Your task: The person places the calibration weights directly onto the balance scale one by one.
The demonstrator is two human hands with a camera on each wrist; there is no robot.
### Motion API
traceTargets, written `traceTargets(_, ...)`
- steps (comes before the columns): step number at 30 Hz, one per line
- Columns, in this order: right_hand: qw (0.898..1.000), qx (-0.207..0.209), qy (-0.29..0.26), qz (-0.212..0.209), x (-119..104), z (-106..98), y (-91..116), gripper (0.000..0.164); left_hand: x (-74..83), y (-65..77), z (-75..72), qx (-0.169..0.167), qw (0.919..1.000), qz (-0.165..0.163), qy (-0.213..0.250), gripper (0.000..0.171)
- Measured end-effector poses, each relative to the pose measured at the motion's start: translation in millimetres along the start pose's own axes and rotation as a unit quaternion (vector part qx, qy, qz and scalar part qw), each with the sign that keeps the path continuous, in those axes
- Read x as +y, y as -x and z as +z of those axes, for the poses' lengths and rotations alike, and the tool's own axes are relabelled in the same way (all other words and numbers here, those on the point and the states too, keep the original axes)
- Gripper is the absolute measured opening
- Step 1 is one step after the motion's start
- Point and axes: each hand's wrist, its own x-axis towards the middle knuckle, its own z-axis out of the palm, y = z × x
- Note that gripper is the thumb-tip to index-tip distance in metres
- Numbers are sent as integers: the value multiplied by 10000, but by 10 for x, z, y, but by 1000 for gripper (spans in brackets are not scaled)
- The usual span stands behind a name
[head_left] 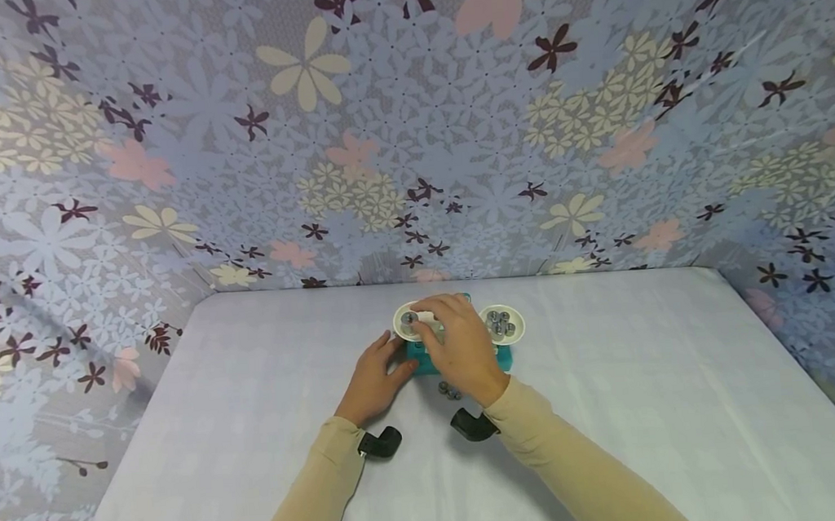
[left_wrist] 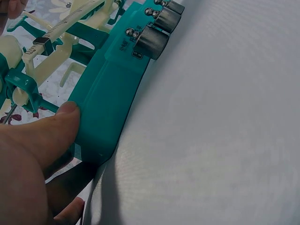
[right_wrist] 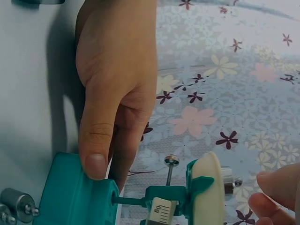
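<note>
A teal toy balance scale (head_left: 426, 364) with two white pans stands on the table. My left hand (head_left: 372, 380) grips the left end of its base, with the thumb (left_wrist: 68, 115) on top. My right hand (head_left: 461, 345) is over the left pan (head_left: 398, 327), where one metal weight (head_left: 409, 318) stands. In the right wrist view, its fingertips (right_wrist: 276, 187) are a little apart from that weight (right_wrist: 228, 180), with nothing seen between them. Several metal weights (head_left: 499, 323) sit in the right pan (head_left: 519, 330). The right hand hides the middle of the beam in the head view.
Several more weights (head_left: 448, 390) stand on the table just in front of the base. A white graduated beam (left_wrist: 68, 26) with a dark slider (left_wrist: 43, 43) runs along the scale. Behind the white-covered table (head_left: 262, 338) hangs a flowered cloth (head_left: 407, 130).
</note>
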Motion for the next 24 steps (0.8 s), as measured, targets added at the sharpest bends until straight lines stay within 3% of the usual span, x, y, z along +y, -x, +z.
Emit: traceTargets(24,9978,-52,-632,172,-14,-139,250,20,-4,-1,4,32,10000,12,-41,59)
